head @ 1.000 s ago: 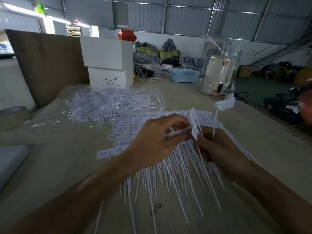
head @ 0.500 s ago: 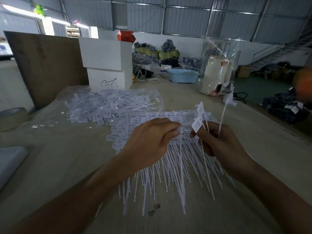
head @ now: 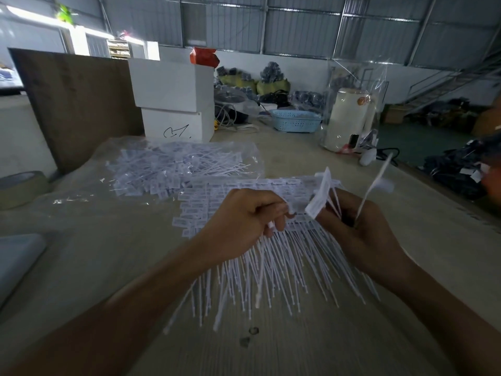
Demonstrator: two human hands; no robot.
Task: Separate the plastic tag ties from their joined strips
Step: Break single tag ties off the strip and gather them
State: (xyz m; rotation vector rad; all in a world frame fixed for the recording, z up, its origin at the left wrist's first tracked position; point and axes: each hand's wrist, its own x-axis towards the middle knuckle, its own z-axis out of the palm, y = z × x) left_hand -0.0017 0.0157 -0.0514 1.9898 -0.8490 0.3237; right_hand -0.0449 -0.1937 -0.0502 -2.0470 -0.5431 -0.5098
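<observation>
Both hands work over a wide sheet of joined tag ties (head: 271,202) that lies flat on the counter (head: 339,164), label ends pointing away from the person and thin white tails fanning back toward them. The left hand (head: 241,223) sits over the middle of that sheet with its fingers (head: 273,207) curled, pinching the label end of one tie whose tail hangs down below the hand. The right hand (head: 363,234) is just to the right of the left one, near the sheet's right edge, with its fingers closed round a small bunch of loose ties (head: 321,195) that stand up out of the fist; their white labels tilt up and to the left, and one more tie (head: 376,183) sticks up further right, its label blurred.

Beyond the sheet, on its far left side, a clear plastic bag of ties (head: 173,169) lies on the counter. Behind that bag two white boxes (head: 173,101) are stacked, with a red packet (head: 204,56) on top and a brown board (head: 76,104) leaning to their left. To the right of the boxes stand a light blue basket (head: 296,120) and a cream jug wrapped in clear plastic (head: 349,118). A roll of tape (head: 20,185) rests at the counter's left edge
</observation>
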